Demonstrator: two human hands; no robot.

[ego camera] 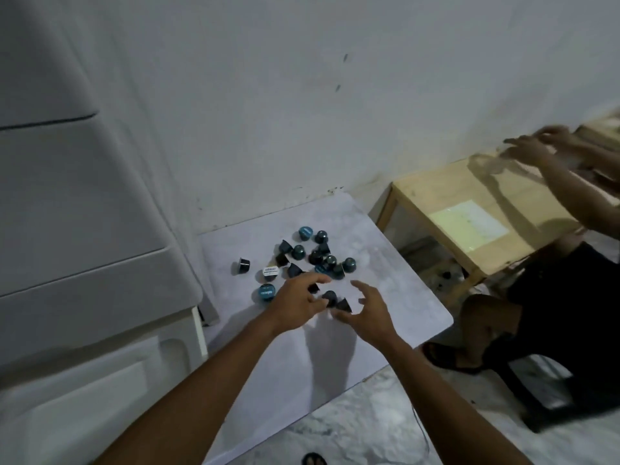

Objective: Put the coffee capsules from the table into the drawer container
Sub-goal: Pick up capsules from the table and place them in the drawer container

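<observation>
Capsules [303, 260] cluster mid-table [385, 250], edges bare; left hand [297, 302] and right hand [367, 308], grips wide, flank the nearest.

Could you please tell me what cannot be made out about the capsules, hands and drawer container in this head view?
- Drawer container: none recognisable in the head view.
- Capsule count: the coffee capsules overlap, and the left hand covers some.
- Grip: whether the left hand or the right hand already holds a capsule is hidden by fingers.
- Lid print: too small to read.
- Second person's hands: motion-blurred.
</observation>
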